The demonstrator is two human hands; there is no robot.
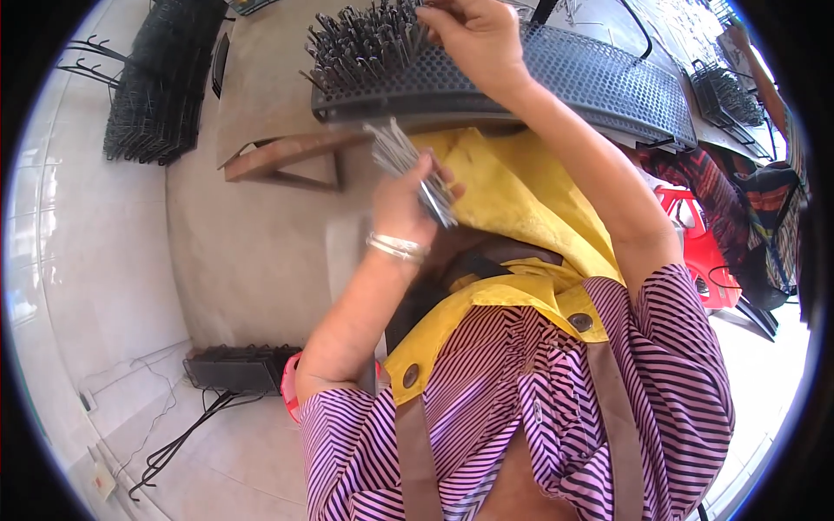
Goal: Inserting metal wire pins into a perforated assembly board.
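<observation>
In the head view, the person's left hand (408, 193) is closed around a bundle of thin metal rods (398, 149), thumb across them, the rods slanting out past both sides of the fist. The right hand (485, 45) is at the far edge of the view, thumb and index finger drawn close together beside the right side of an upright cluster of metal pieces (369, 42); whether a rod is between those fingertips cannot be told.

The cluster stands packed on the far left part of a dark perforated tray (599, 74). Along the middle and right of the tray the holes show plainly. Judging by this, the work looks partway along: the left portion appears filled, while the loose bundle in the fist is not yet on the tray and a good stretch of perforations seems left. The cluster's far side is cut off by the frame, so its full extent cannot be told.

A yellow apron (521, 191) spreads on the near side of the tray, with a brown metal frame (287, 162) to its left. A tall stack of dark wire racks (161, 87) stands far left, a lower black stack (239, 369) near left, and a red chair (711, 260) to the right.
</observation>
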